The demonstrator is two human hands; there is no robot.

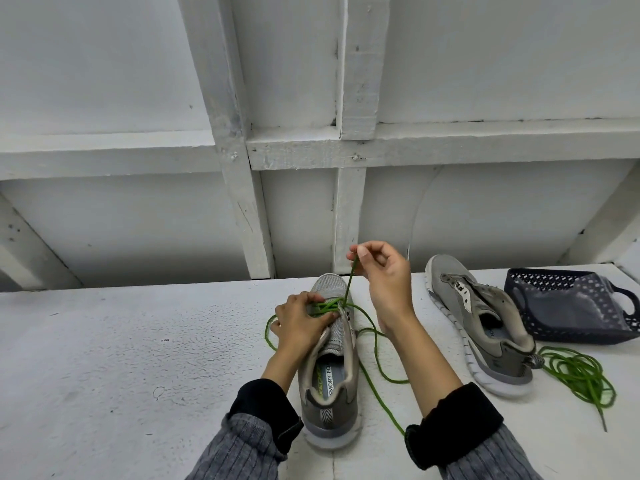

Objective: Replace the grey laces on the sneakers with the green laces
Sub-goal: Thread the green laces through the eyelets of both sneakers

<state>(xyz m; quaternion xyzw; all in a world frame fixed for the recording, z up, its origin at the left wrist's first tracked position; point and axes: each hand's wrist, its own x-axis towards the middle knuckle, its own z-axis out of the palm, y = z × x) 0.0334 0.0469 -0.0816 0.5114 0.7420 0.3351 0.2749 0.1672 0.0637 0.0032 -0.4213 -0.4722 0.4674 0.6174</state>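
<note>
Grey ribbed sleeves with black cuffs (453, 424) enter from 6 o'clock, both forearms reaching up over a white painted tabletop (121, 358). Between the forearms stands a grey sneaker (330, 382), heel toward the camera and toe pointing to 12 o'clock, with printed lettering visible on its insole.

At about 11 o'clock from the sneaker's opening, the left hand (299, 323) rests on the eyelet area, its fingers curled down and pinching the crossed green lace (375, 393) against the upper. Up at 1 o'clock from the shoe's toe, the right hand (384, 275) is raised above the table, thumb and forefinger pinching one end of that lace, which runs taut from the eyelets up to the fingertips. Slack from the same lace loops off to 9 o'clock behind the left wrist and trails across the table toward 5 o'clock, passing under the right forearm to the right cuff.

Well apart at 3 o'clock lies the second grey sneaker (485, 327), tipped onto its side, sole edge toward the camera, with no lace in its eyelets. Just beside its heel, at 4 o'clock, a second green lace (581, 375) sits in a loose coil. Beyond that shoe, at 2 o'clock, a dark blue perforated plastic basket (568, 306) lies tilted on the table. White wooden framing (242, 188) fills the background.
</note>
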